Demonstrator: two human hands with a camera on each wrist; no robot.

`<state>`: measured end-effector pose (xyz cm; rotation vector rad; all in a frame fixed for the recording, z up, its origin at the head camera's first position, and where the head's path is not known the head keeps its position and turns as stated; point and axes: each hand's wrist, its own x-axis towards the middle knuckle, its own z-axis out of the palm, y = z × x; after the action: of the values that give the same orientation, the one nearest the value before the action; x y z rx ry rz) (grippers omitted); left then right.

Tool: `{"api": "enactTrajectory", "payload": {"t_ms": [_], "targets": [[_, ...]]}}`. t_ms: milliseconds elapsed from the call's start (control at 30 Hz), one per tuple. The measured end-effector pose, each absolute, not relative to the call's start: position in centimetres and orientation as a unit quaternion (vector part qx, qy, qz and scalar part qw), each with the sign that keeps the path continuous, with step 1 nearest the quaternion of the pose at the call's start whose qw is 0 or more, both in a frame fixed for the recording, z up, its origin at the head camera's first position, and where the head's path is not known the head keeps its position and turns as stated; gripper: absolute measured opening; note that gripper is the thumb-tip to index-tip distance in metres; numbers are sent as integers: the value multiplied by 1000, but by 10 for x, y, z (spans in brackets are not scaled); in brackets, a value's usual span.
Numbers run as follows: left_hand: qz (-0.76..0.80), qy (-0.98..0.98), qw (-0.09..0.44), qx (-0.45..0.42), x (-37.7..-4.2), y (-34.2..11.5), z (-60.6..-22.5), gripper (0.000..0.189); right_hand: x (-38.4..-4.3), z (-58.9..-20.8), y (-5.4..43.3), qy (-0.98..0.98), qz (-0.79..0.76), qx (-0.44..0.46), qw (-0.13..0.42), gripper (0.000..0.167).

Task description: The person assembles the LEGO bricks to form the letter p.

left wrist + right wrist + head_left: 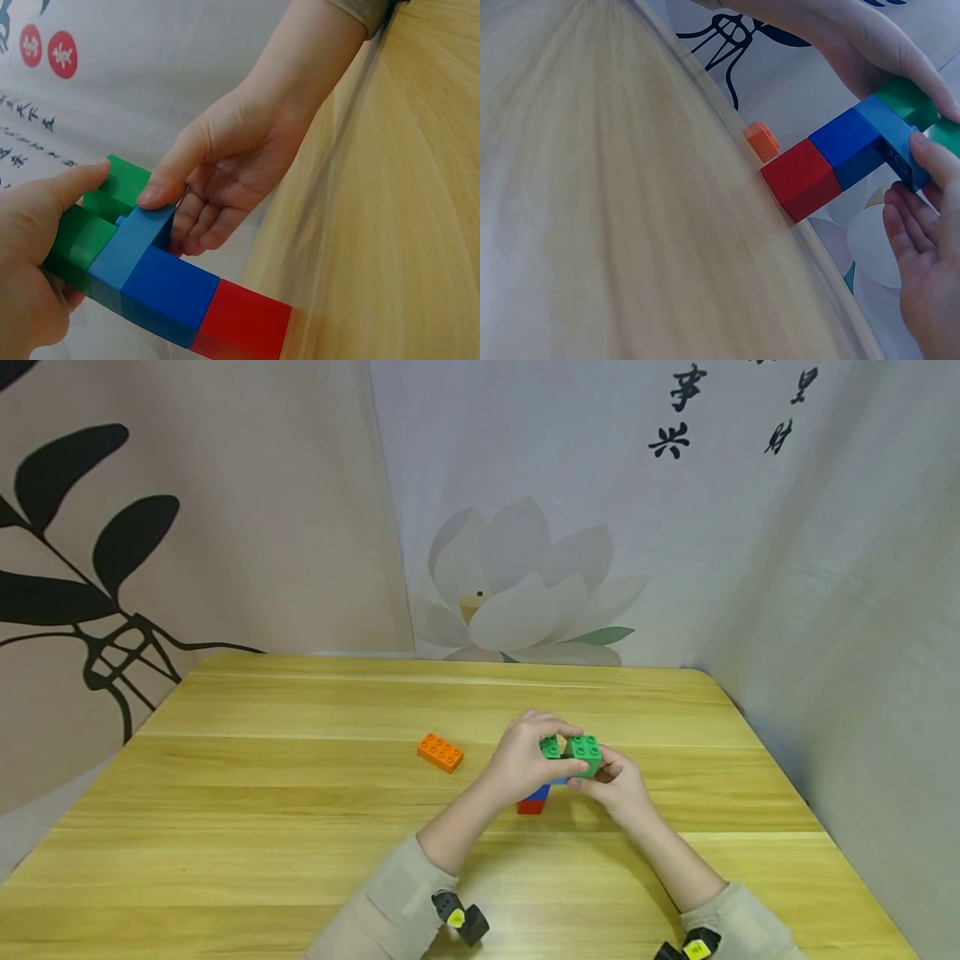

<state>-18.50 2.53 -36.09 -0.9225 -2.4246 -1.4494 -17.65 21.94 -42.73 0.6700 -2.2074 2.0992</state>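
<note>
A small brick stack stands on the table: a red brick [802, 180] at the bottom, a dark blue brick [847, 148] above it, then a light blue brick [133, 246] jutting out to the right. Two green bricks sit on top with a gap between them. My left hand [528, 756] reaches over the stack and pinches the right green brick [584, 752] between thumb and index finger, beside the left green brick [79, 244]. The thumb of my right hand [618, 785] presses the light blue brick's overhanging end, its fingers curled behind, partly hidden.
An orange brick [440, 752] lies studs up on the wooden table [262, 827], left of the stack. A printed curtain [300, 510] hangs behind the table's far edge, with another cloth along the right side.
</note>
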Motion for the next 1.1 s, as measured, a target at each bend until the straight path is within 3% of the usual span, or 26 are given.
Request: {"api": "enactTrajectory", "payload": {"t_ms": [500, 1100], "targets": [[-510, -796, 90, -314, -185, 12, -350, 43, -177, -427, 219, -710, 672, 210, 13, 35], [-570, -774, 56, -269, -179, -15, -330, 40, -175, -427, 217, -707, 680, 192, 14, 37]]}}
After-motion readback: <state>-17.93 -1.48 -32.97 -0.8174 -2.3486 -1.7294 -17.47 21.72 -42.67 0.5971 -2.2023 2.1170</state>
